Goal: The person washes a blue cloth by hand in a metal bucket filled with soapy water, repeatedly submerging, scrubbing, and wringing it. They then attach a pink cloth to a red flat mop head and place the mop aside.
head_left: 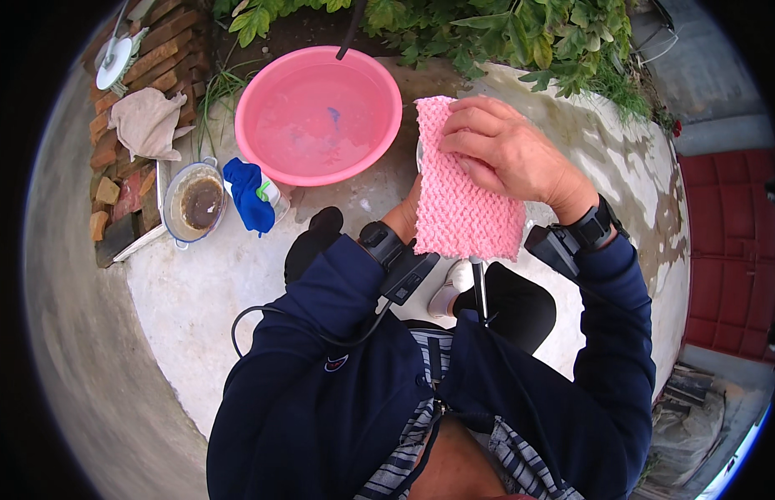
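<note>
Head view: a person in a dark blue jacket holds a pink knitted cloth [462, 196] above a pale concrete floor [196, 292]. Its long axis runs up and down the frame, tilted slightly, with the top edge pointing toward the plants [504, 37] and the lower edge toward the person's chest. Right hand [508, 150] lies on the cloth's upper right part, fingers curled over its top edge and pressing it. Left hand [408, 217] is mostly hidden behind the cloth, supporting it from beneath; its grip cannot be seen. Just beyond the cloth sits a pink basin [318, 114] of water. Left of the basin lie a blue rag [247, 193], a dirty metal pot [196, 202] and a beige cloth [146, 122] on bricks [158, 46].
</note>
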{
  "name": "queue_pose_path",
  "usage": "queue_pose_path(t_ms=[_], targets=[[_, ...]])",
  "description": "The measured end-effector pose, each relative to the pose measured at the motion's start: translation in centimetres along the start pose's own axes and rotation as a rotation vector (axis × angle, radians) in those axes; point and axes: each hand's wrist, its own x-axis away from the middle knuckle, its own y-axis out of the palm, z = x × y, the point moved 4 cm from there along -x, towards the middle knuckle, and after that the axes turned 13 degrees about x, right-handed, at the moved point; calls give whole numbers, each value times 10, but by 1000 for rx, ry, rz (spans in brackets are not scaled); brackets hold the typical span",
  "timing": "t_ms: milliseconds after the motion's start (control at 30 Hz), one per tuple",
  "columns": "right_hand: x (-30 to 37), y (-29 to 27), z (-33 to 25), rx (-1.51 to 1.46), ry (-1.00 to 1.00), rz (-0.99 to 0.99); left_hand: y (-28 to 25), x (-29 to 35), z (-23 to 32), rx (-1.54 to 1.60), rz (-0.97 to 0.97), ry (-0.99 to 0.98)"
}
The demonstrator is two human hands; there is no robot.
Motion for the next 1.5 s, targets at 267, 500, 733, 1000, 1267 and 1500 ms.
queue_pose_path(t_ms=[267,500,733,1000,1267,1500], targets=[[-7,6,-3,94,3,-25,-5,5,1,69,33,-30],[-7,-5,25,-25,13,36,-5,7,-3,177,53,-101],[-7,11,23,27,14,8,-8,9,-2,252,73,-148],[-2,8,40,-118,135,71,-8,15,-3,337,99,-217],[-2,14,44,-125,230,-25,-10,15,-4,391,109,-255],[-12,13,47,-120,175,-86,-15,14,-7,414,101,-251]])
